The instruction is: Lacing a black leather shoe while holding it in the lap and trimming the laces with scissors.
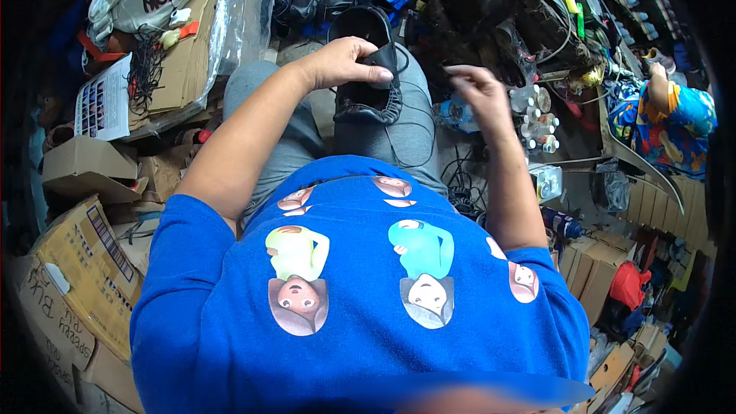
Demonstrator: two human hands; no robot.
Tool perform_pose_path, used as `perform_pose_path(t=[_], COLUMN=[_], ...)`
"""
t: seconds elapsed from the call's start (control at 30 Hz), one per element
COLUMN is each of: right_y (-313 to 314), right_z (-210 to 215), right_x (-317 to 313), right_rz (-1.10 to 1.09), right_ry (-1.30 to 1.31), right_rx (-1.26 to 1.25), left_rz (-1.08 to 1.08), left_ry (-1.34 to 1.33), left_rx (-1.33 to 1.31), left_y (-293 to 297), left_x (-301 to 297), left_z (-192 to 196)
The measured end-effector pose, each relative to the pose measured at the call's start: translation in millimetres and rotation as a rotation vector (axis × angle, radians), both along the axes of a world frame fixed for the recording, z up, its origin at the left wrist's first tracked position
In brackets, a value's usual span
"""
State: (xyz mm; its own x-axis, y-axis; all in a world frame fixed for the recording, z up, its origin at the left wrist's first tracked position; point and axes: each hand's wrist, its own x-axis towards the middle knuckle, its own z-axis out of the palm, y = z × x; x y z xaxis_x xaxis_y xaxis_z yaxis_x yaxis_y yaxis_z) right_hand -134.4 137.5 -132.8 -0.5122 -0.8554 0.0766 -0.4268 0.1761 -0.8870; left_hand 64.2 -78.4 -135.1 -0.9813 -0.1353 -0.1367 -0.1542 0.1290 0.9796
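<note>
One black shoe [385,60] is propped on the right thigh [360,142], grasped by the fingers of the left hand [345,63]; the right hand [483,93] is raised apart, fingers curled, anything pinched cannot be told. Loose thread [434,129] looped over the thigh could be snagged if tugged, and right-side reach could be hampered by clear bottles [543,124] and a black cable tangle [464,188]

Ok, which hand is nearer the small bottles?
Right. The right hand is just left of the small bottles; the left hand is farther left, holding the shoe.
</note>
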Motion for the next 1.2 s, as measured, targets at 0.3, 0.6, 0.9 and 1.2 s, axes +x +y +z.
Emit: perform_pose_path(t=[0.3, 0.6, 0.9, 1.2], right_y=[-45.4, -44.8, -51.4, -44.1], right_z=[14.9, 19.0, 39.9, 9.9], right_x=[49.7, 46.7, 48.0, 23.4], right_rz=[0.180, 0.207, 0.310, 0.246], right_ry=[0.160, 0.160, 0.513, -0.370], right_rx=[0.123, 0.182, 0.261, 0.353], left_rz=[0.065, -0.003, -0.208, -0.343], left_ry=[-0.088, -0.127, -0.109, -0.212], left_rx=[0.051, 0.071, -0.118, -0.511], left_y=[-3.5, -8.7, -14.1, -6.9], left_x=[2.1, 2.4, -1.2, -37.5], left_z=[-0.8, 2.4, 19.8, 48.8])
